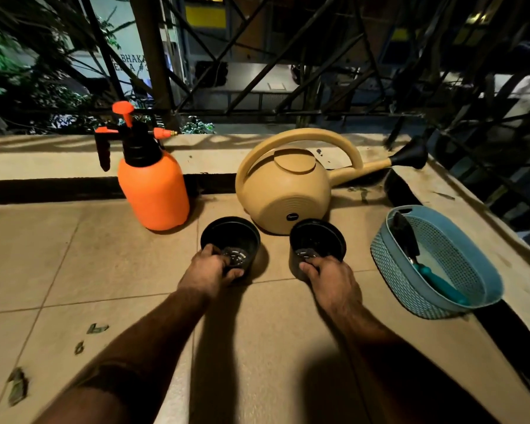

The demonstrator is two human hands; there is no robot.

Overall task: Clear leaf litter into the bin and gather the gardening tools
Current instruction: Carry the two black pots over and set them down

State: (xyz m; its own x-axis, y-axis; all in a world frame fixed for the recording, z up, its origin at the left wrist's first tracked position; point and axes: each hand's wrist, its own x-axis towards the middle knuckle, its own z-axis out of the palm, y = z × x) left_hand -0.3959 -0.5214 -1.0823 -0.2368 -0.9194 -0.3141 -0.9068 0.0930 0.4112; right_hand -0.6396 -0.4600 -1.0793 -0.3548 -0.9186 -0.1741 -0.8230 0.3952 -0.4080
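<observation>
Tiled balcony floor (110, 264) carries scattered leaves (16, 385) at lower left. Left hand (207, 266) grips one black pot (230, 237), right hand (331, 275) grips another pot (317, 240); a trowel (423, 261) lies in the blue basket (459, 304).

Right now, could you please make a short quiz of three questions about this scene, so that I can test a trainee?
1. True or false: each hand grips one black pot.
2. What lies inside the blue basket? A) a leaf B) a hand trowel C) a glove
3. Fill in: the watering can stands to the ____ of the orange sprayer, as the person sees it.

Key:
1. True: the left hand grips the left pot, and the right hand grips the right pot.
2. B, the hand trowel with a teal handle.
3. right
</observation>
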